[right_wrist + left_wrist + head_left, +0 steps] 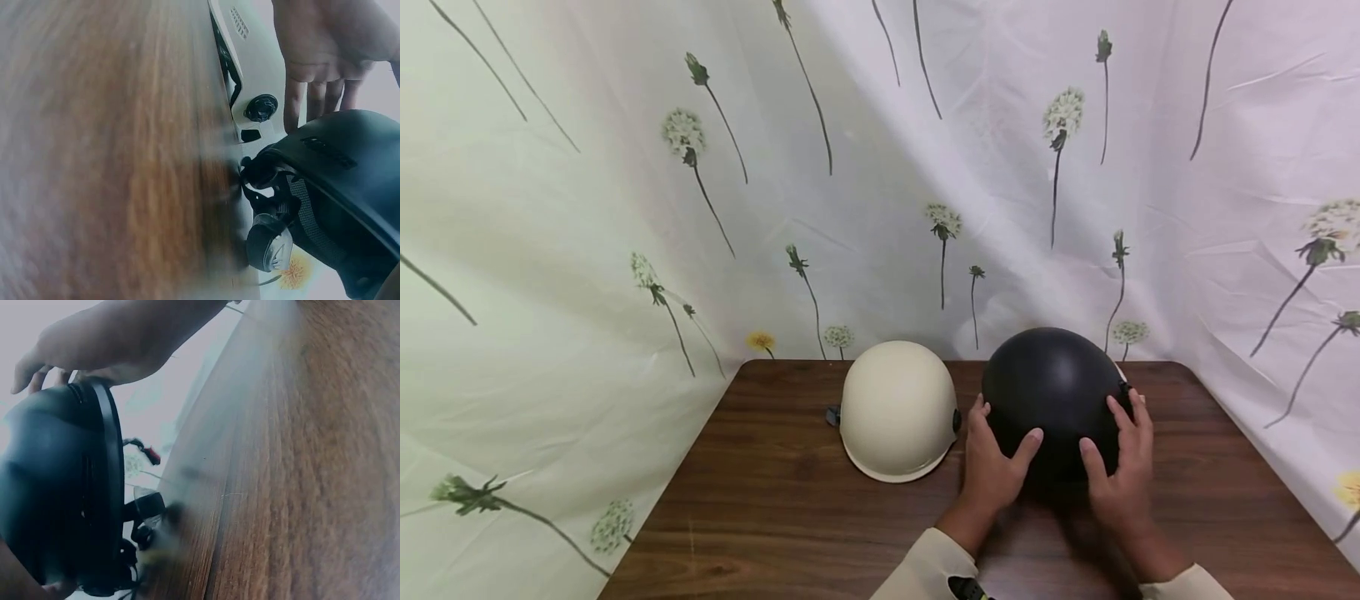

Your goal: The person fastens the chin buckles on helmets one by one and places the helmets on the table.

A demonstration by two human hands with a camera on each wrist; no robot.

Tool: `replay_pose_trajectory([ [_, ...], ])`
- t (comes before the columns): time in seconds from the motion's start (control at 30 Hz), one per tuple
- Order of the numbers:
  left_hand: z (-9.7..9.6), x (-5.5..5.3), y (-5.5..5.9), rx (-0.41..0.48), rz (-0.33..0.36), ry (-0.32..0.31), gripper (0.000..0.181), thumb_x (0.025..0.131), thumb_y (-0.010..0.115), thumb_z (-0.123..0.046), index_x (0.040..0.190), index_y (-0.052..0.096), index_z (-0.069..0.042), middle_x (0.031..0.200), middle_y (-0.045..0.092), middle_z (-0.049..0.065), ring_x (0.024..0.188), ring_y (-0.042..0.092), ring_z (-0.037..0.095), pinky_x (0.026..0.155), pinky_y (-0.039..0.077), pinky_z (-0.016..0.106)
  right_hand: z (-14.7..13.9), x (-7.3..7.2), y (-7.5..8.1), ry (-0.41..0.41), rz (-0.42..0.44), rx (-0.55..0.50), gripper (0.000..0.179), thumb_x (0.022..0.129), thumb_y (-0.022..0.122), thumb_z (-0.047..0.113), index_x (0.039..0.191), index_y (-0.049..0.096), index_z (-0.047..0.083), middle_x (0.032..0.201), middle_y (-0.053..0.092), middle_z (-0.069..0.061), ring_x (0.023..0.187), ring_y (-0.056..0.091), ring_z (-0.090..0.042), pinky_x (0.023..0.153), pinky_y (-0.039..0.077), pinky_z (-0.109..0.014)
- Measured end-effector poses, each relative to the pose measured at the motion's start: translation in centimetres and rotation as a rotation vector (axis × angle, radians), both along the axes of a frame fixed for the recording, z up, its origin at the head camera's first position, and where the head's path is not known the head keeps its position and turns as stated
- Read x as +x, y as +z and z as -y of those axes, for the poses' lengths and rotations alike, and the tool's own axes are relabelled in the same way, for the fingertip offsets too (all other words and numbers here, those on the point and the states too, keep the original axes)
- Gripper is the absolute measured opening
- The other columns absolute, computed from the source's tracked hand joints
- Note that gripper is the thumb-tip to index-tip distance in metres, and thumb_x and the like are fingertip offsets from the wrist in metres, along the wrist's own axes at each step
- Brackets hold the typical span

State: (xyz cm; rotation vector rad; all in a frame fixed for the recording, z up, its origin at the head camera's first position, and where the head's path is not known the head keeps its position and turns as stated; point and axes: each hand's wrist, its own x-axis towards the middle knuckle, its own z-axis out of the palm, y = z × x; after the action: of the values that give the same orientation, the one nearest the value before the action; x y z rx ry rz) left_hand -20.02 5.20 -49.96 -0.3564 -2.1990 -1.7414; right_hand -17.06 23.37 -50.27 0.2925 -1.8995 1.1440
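Note:
A black helmet is held between my two hands at the right of the table, its rounded shell towards the head camera. My left hand grips its left side, thumb on the near face. On the opposite side, my right hand holds it with fingers spread around the shell. Dark straps and a buckle hang under its rim in the left wrist view. The right wrist view shows part of the inner padding. Just left of the left hand sits a cream helmet with dark side fittings.
Both helmets are at the dark wooden table, close to its back edge. A pale curtain printed with dandelions hangs behind and along both sides. A dark band with yellow marks is at the left sleeve.

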Motion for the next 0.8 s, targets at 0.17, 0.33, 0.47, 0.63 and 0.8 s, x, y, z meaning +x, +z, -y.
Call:
replay_pose_trajectory([
  [0.17,0.2,0.0,0.4,-0.032,-0.039,0.028,0.1,0.092,0.076,-0.055,0.167,0.023,-0.016,0.164,0.037,0.011,0.149,0.041,0.03,0.116,0.037,0.063,0.0,0.0,0.0,0.001,-0.045,0.024,0.059,0.096,0.066,0.005,0.153,0.051,0.0,0.17,0.026,-0.022,0.158,0.015,-0.046,0.124,0.014,-0.063],
  [0.33,0.1,0.4,0.6,-0.124,-0.076,0.058,0.096,0.094,0.072,-0.059,0.168,0.025,-0.021,0.165,0.03,0.018,0.152,0.033,0.041,0.112,0.038,0.068,0.2,-0.3,-0.1,-0.012,-0.133,0.038,0.051,0.096,0.066,0.004,0.146,0.056,-0.006,0.165,0.033,-0.026,0.156,0.022,-0.049,0.127,0.017,-0.037],
  [0.47,0.0,0.8,0.9,-0.143,-0.144,0.085,0.096,0.094,0.071,-0.06,0.163,0.032,-0.007,0.171,0.021,0.017,0.157,0.025,0.04,0.116,0.035,0.067,0.7,-0.2,0.3,-0.021,-0.188,0.052,0.047,0.096,0.065,0.004,0.14,0.058,-0.012,0.16,0.037,-0.034,0.154,0.025,-0.051,0.126,0.018,-0.03],
  [0.63,-0.1,1.0,1.3,-0.184,-0.227,0.123,0.094,0.094,0.071,-0.061,0.159,0.034,-0.004,0.168,0.03,0.017,0.153,0.036,0.035,0.114,0.039,0.064,1.9,0.8,1.9,-0.01,-0.247,0.04,0.042,0.096,0.062,0.002,0.133,0.058,-0.019,0.153,0.039,-0.042,0.153,0.027,-0.051,0.127,0.019,-0.035],
  [0.8,-0.1,1.4,1.6,-0.226,-0.245,0.143,0.097,0.094,0.07,-0.062,0.167,0.027,-0.015,0.165,0.029,0.022,0.15,0.035,0.042,0.109,0.042,0.068,2.7,1.8,3.2,0.011,-0.263,0.038,0.038,0.099,0.059,0.002,0.129,0.058,-0.021,0.151,0.037,-0.045,0.155,0.028,-0.044,0.127,0.02,-0.035],
])
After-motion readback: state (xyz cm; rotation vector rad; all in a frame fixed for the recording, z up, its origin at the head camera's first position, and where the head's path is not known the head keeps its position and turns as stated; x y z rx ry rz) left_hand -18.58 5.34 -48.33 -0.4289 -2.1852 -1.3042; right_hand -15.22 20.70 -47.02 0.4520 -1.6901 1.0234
